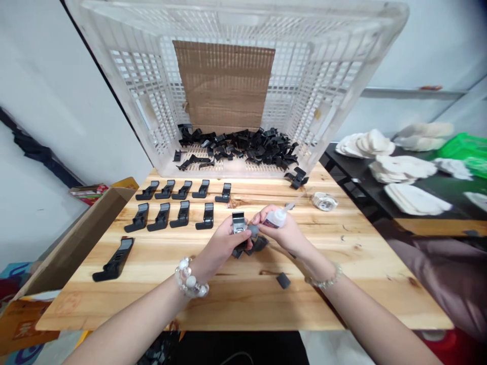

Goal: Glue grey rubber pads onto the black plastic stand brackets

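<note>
My left hand [224, 244] is closed around a black plastic clip part [238, 223], holding it upright over the wooden table [243, 299]. My right hand [283, 230] grips a small white glue bottle [277, 218] with its nozzle pointing up to the right. A small grey pad [253, 231] sits between the fingers of both hands, next to the clip. More black pieces [258, 245] lie under the hands.
Two rows of finished black clips [178, 203] lie on the table's left half, one larger clip [113, 259] apart. A tilted white crate [236, 86] holds several loose clips [243, 147]. A tape roll [324, 201] and a small dark pad [283, 280] lie nearby.
</note>
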{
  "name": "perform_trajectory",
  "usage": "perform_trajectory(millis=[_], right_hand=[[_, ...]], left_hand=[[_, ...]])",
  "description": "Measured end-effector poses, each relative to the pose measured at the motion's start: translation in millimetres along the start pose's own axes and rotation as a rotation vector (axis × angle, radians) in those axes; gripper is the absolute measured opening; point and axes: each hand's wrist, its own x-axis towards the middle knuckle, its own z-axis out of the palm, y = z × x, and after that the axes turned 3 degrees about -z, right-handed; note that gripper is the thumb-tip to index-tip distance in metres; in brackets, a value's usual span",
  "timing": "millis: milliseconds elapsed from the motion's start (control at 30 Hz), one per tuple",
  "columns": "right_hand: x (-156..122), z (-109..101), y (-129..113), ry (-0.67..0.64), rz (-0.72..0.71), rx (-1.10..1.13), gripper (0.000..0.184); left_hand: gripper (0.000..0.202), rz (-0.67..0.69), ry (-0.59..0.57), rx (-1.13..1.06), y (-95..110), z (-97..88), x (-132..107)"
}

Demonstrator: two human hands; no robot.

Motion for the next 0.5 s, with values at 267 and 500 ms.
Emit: perform_trajectory(millis=[267, 500], right_hand=[[1.6, -3.5, -3.6, 0.067, -0.021, -0.030, 0.024], [2.9, -1.9, -4.7, 0.069, 0.040, 0.004, 0.030]], left_hand=[[0.033, 0.077, 0.108, 0.091, -0.2, -1.7, 1.3], [0.033, 0.171, 0.144, 0.227, -5.0, -1.5, 0.3]])
